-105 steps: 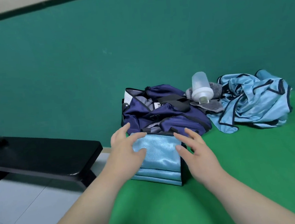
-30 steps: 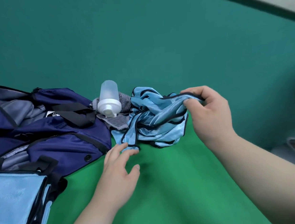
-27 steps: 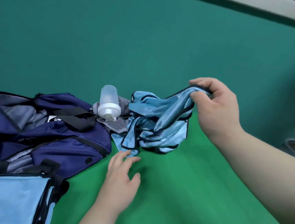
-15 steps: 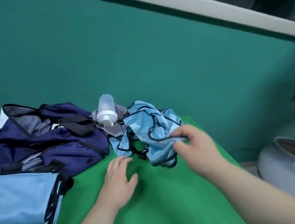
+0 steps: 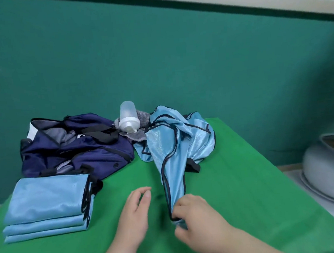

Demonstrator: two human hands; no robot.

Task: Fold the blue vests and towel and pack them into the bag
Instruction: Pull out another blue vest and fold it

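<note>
My right hand (image 5: 197,221) pinches one end of a light blue vest (image 5: 171,162) with dark trim, stretched from the crumpled vest pile (image 5: 195,136) toward me across the green table (image 5: 238,200). My left hand (image 5: 136,214) hovers just left of it, fingers relaxed, holding nothing. A stack of three folded blue vests (image 5: 48,207) lies at the front left. Behind the stack sits the open navy bag (image 5: 74,147). A grey towel (image 5: 139,120) lies between the bag and the pile, mostly hidden.
A translucent bottle (image 5: 128,117) with a white cap lies on the grey towel. Off the table's right edge a grey ceramic pot (image 5: 329,171) stands on a saucer. A teal wall (image 5: 156,57) backs the table.
My right hand took hold of a vest in the pile and has drawn it toward me, stretching it out. The view has tilted and shifted, bringing the folded stack into sight. My left hand stayed near the table centre.
</note>
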